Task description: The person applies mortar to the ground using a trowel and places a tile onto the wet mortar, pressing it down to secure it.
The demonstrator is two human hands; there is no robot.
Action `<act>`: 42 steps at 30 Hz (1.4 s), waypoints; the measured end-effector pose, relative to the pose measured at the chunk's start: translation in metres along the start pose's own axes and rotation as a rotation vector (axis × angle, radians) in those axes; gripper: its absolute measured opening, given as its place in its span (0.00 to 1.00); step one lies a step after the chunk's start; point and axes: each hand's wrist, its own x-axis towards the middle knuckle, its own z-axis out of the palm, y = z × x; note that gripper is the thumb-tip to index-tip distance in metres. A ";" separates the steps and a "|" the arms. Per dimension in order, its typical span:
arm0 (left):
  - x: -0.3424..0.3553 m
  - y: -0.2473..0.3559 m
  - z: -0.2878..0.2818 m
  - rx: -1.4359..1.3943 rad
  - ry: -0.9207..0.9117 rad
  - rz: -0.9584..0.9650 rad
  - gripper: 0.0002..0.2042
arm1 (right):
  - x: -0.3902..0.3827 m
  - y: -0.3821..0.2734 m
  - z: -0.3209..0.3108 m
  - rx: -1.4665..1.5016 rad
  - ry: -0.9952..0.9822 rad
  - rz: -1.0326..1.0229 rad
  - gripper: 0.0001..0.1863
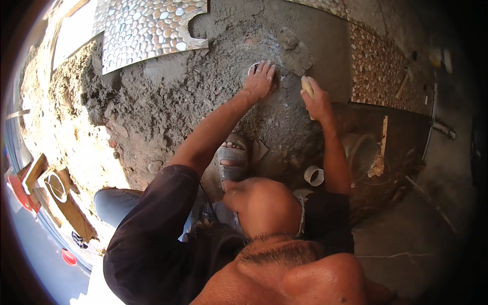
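My left hand (261, 80) lies flat with its fingers stretched out over the rim of a round white pipe end (252, 67) set in wet grey mortar (168, 96). The hand covers most of the opening. To its right, my right hand (319, 103) is closed round the pale wooden handle of a trowel (307, 85). Its mortar-coated blade points away from me and rests on or just above the mortar; the contact cannot be made out. Beyond my left hand, a pebble-patterned tile (152, 30) has a rounded notch cut in its edge.
More pebble-patterned tiles (378, 71) lie at the right, beside a smooth mortar strip (330, 56). A short white pipe piece (314, 176) sits near my right forearm. A stick-handled brush (377, 165) lies farther right. My sandalled foot (234, 157) stands on the rough ground. Wooden boards (66, 203) are at the left.
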 end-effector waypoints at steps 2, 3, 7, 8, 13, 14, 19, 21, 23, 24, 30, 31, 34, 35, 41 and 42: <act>0.003 0.008 0.018 0.039 -0.052 0.006 0.28 | 0.001 0.031 0.026 -0.293 0.144 -0.210 0.29; 0.004 0.009 0.022 0.065 -0.079 0.006 0.28 | 0.001 0.036 0.029 -0.298 0.143 -0.146 0.29; 0.001 0.011 0.028 0.207 -0.151 0.007 0.23 | -0.013 0.028 0.025 -0.258 0.145 -0.038 0.29; 0.005 0.009 0.030 0.233 -0.172 0.000 0.22 | -0.016 0.020 0.016 -0.242 0.163 -0.054 0.29; 0.005 -0.001 0.029 0.201 -0.083 0.003 0.19 | -0.068 0.001 0.019 -0.256 0.117 -0.103 0.29; 0.008 0.004 0.022 0.195 -0.097 0.013 0.19 | -0.082 0.002 0.024 -0.291 0.099 -0.081 0.29; 0.012 0.001 0.026 0.170 0.016 0.017 0.16 | -0.136 0.011 0.074 -0.193 0.203 -0.028 0.29; 0.015 0.005 0.019 0.224 -0.028 0.032 0.15 | -0.153 0.019 0.093 -0.167 0.238 0.005 0.29; 0.020 0.008 0.006 0.232 -0.135 0.021 0.14 | -0.163 0.024 0.109 -0.141 0.229 0.065 0.30; 0.021 0.010 0.001 0.236 -0.190 0.017 0.14 | -0.161 0.025 0.116 -0.152 0.224 0.120 0.29; 0.029 0.004 0.003 0.203 -0.143 -0.019 0.12 | -0.108 0.034 0.116 -0.064 0.236 0.143 0.29; 0.031 0.007 0.003 0.218 -0.150 -0.015 0.11 | -0.098 0.030 0.110 -0.034 0.209 0.162 0.29; 0.029 0.011 0.005 0.211 -0.148 -0.017 0.10 | -0.076 0.010 0.084 0.015 0.118 0.219 0.29; 0.030 0.007 0.004 0.182 -0.127 -0.015 0.10 | -0.071 0.001 0.075 0.010 0.096 0.234 0.29; 0.029 0.003 0.004 0.161 -0.137 -0.031 0.10 | -0.117 -0.006 0.079 -0.004 0.090 0.244 0.29; 0.030 0.004 0.003 0.151 -0.144 -0.040 0.11 | -0.123 -0.009 0.083 0.002 0.087 0.246 0.29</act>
